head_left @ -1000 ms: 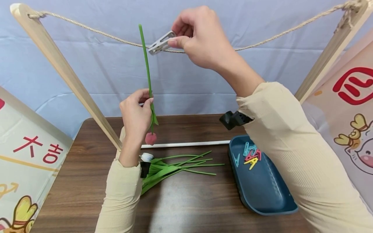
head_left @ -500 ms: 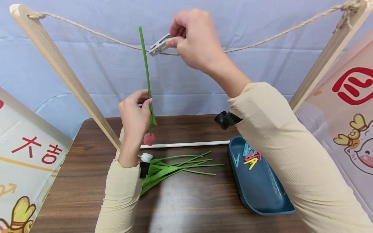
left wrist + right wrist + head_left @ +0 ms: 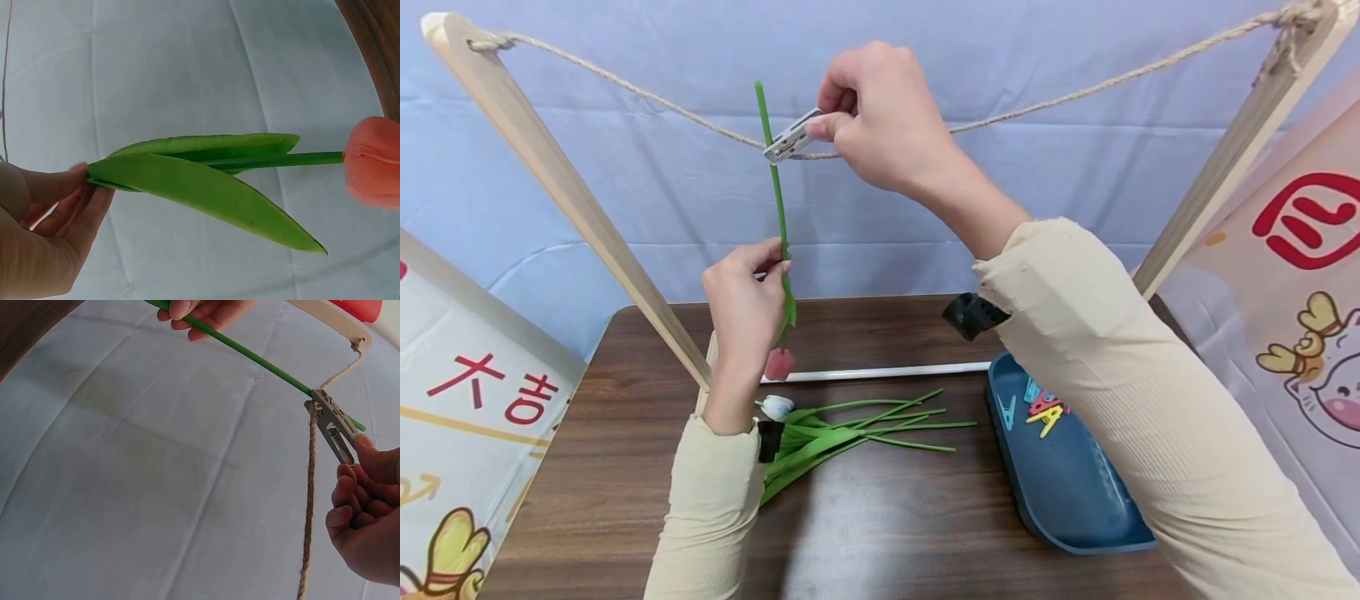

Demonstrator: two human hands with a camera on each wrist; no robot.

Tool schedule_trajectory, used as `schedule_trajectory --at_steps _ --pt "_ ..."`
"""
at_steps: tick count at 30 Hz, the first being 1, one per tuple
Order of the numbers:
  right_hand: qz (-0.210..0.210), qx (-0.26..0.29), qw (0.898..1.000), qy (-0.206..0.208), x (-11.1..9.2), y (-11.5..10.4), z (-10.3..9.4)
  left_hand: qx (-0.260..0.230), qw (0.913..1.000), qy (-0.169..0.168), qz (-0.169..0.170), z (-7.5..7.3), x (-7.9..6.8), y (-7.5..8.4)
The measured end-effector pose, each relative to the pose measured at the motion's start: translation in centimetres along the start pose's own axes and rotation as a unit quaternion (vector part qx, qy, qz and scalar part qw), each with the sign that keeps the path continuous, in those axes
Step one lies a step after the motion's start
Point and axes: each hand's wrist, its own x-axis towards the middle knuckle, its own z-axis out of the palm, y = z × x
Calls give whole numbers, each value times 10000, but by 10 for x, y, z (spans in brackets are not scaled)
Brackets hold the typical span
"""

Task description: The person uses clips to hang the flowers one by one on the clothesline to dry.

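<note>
A pink artificial tulip (image 3: 779, 204) hangs head down, its stem pinched by my left hand (image 3: 745, 300) near the leaves. In the left wrist view its bloom (image 3: 374, 164) and two long leaves (image 3: 206, 187) show clearly. My right hand (image 3: 880, 117) pinches a grey clothespin (image 3: 793, 137) by its handle ends. The clothespin's tip is at the stem's upper part, where the stem crosses the sagging rope (image 3: 647, 93). From the right wrist view, the clothespin (image 3: 331, 425) overlaps both rope and stem; whether it clamps them fully, I cannot tell.
Wooden posts (image 3: 557, 183) carry the rope at both sides. On the brown table (image 3: 880, 533) lie several green-stemmed tulips (image 3: 842, 433), one with a white bloom (image 3: 777, 407). A blue tray (image 3: 1067, 500) at right holds several colored clothespins (image 3: 1047, 408). A white bar (image 3: 880, 372) runs behind.
My right hand has moved left and down with the clothespin, from beside the stem onto it. The rope sags lower there. My left hand and the tulip have shifted slightly down and left.
</note>
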Motion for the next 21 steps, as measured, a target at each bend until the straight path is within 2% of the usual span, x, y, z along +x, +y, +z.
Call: schedule_trajectory --at_steps 7,13,17,21 --pt "402 168 9988 -214 -1 6 -2 -33 9998 -154 -144 -1 1 -1" --pt "697 406 9966 -147 -9 17 -7 -8 9985 -410 -365 -1 0 -3" --pt "610 551 9963 -268 -22 20 -16 19 9979 -498 -402 1 -1 -5" --pt "488 612 9947 -668 -36 20 -26 39 9983 -467 -358 0 -2 -7"
